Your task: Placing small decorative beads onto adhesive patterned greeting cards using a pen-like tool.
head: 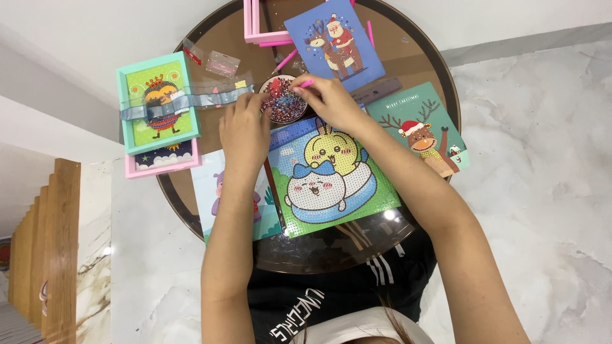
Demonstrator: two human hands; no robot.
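Work surface: a round brown glass table [408,54] with a dark rim, occupying the upper centre of the frame. It stands on a pale marble floor [542,159]. A white wall runs along the top, and wooden stair treads [38,255] show at the lower left.

Left hand [244,127]: above centre, fingers curled, fingertips touching the left rim of the bead dish [284,102]. It holds nothing else that can be seen.

Right hand [331,99]: just right of the dish, fingers pinched shut around a pink pen [305,83], whose tip lies over the dish.

The bead dish, a small round tray of mixed red and blue beads, sits at upper centre between both hands.

Immediately below the hands lies the diamond-painting canvas [331,178], showing a yellow chick and a white cat, tilted and overhanging the near table edge.

Table edges are crowded:
- a green framed bee picture [156,105] stacked on a pink frame [162,162] overhangs the left rim;
- a reindeer card [424,130] reaches the right rim;
- a blue Santa canvas [335,41] lies at the top.

Bare tabletop remains only at the upper right.
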